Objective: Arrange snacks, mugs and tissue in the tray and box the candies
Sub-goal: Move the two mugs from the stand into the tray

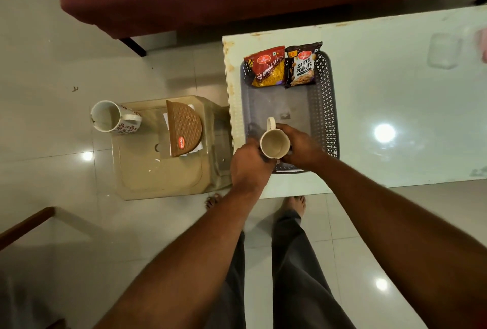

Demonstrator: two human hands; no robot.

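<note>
Both hands, left and right, had a closed grip on the plain cream ceramic mug, upright over the near end of the grey perforated plastic tray on the white glass desk. Two snack packets lay at the tray's far end.

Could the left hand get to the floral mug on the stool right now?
Probably not yet: the left hand and right hand both hold the cream mug over the tray. Once freed, nothing blocks the floral mug.
</note>
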